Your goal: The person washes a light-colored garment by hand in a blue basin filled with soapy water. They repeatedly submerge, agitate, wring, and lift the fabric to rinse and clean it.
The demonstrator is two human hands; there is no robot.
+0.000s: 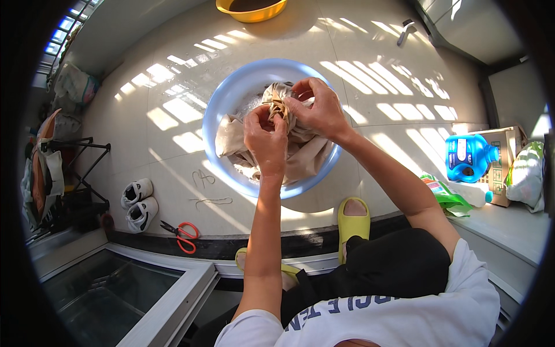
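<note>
A light blue plastic basin (pixel 219 97) stands on the tiled floor before me, with wet beige cloth (pixel 310 158) and suds in it. Above the basin, my left hand (pixel 266 134) pinches the lower left side of a gathered, tan bunched part of the cloth (pixel 277 105). My right hand (pixel 318 104) grips the same bunch from the upper right, its fingers curled and partly hiding the fabric. Pale folds spread out below both hands. Whether the bunch is tied cannot be told.
A yellow basin (pixel 256 16) of dark liquid stands beyond. Brush (pixel 405 32) lies far right; blue detergent jug (pixel 466 158), cardboard box (pixel 501 173) and green packet (pixel 448 197) stand nearer right. White shoes (pixel 139 204), red-handled scissors (pixel 184 234) and loose string (pixel 212 201) lie left.
</note>
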